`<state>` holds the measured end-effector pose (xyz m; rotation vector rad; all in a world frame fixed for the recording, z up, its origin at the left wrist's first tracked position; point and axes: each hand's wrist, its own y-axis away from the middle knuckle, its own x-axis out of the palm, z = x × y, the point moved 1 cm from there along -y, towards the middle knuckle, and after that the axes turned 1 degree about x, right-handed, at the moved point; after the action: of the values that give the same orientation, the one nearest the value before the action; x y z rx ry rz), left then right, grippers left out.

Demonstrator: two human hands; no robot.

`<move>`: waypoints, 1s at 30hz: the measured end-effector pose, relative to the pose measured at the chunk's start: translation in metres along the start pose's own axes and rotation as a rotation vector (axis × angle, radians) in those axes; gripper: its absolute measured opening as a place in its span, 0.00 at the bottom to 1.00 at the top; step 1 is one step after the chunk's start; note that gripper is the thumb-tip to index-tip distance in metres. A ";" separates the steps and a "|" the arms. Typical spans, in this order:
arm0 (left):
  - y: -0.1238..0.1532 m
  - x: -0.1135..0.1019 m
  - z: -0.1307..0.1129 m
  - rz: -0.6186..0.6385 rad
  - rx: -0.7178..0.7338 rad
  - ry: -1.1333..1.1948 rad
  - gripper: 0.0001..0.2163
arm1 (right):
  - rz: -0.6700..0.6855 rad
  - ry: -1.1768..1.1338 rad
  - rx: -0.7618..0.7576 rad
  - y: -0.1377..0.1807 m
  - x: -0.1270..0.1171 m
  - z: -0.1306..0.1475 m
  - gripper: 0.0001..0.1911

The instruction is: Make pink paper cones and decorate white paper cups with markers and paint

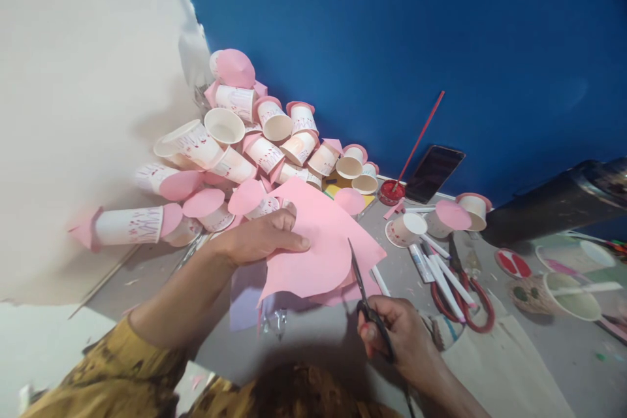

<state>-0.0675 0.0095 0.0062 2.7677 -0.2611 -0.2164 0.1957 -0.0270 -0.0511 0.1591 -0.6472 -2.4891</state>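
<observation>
My left hand (267,235) grips a sheet of pink paper (313,261), its thumb pressed flat on top. The paper's lower right edge is cut in a curve, with a strip hanging off beside it. In my right hand (399,339) is a pair of scissors (375,320) with dark handles. Their blades reach up to the paper's cut edge. Below the sheet lie more pink paper and a lilac sheet (245,304), partly covered.
Several paper cups (193,144) with pink tops are heaped at the back left. On the right are red-handled scissors (482,307), white markers (445,287), a phone (435,173), a red pot (392,192) with a stick, and a large dark cylinder (539,209).
</observation>
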 end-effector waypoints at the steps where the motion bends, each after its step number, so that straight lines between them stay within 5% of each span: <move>1: 0.000 0.000 0.000 0.006 -0.001 0.001 0.27 | 0.000 0.000 -0.003 0.000 0.000 0.000 0.15; 9: -0.001 -0.002 0.001 -0.002 0.026 -0.017 0.27 | 0.000 0.021 -0.016 0.000 -0.002 -0.004 0.17; 17: 0.000 -0.004 -0.006 0.125 0.016 -0.092 0.25 | 0.029 0.000 0.000 0.000 0.000 -0.001 0.21; 30: 0.000 -0.009 -0.009 0.099 0.001 -0.230 0.24 | 0.024 0.025 0.038 0.002 0.000 -0.001 0.19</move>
<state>-0.0746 0.0146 0.0154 2.7219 -0.4556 -0.5092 0.1966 -0.0284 -0.0509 0.1951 -0.6827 -2.4492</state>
